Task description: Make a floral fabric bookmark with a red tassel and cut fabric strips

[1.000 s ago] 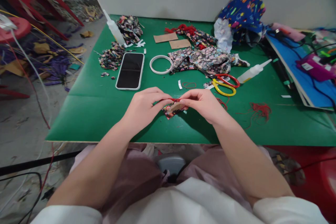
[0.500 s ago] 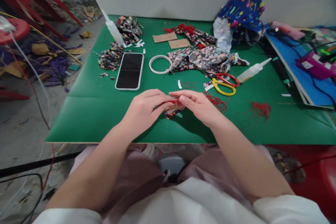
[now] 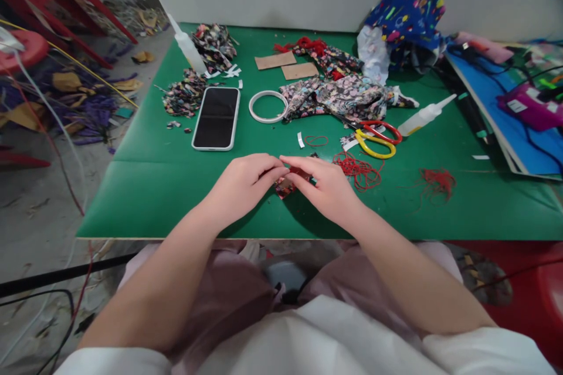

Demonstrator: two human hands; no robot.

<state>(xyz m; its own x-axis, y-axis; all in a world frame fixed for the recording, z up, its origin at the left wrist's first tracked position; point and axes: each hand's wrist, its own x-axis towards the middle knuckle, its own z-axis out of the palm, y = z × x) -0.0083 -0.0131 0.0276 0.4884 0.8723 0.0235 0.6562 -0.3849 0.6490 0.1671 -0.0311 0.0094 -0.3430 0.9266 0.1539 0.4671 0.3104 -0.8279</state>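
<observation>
My left hand [image 3: 241, 184] and my right hand [image 3: 325, 184] meet over the near middle of the green table [image 3: 145, 187]. Between their fingertips they pinch a small fabric-covered piece [image 3: 288, 183] with a floral print and red thread on it. Both hands mostly hide the piece. A loose tangle of red thread [image 3: 358, 170] lies just right of my right hand.
A phone [image 3: 216, 117], a white ring [image 3: 268, 106], floral fabric [image 3: 338, 96], cardboard strips [image 3: 299, 71], red-and-yellow scissors [image 3: 376, 139] and two glue bottles [image 3: 424, 117] [image 3: 187, 47] lie farther back. More red thread [image 3: 435, 181] sits at the right. Fabric scraps [image 3: 185, 96] are at the left.
My right hand has shifted left and lower over the piece, uncovering the red thread tangle beside it. The piece is now more hidden between the fingers.
</observation>
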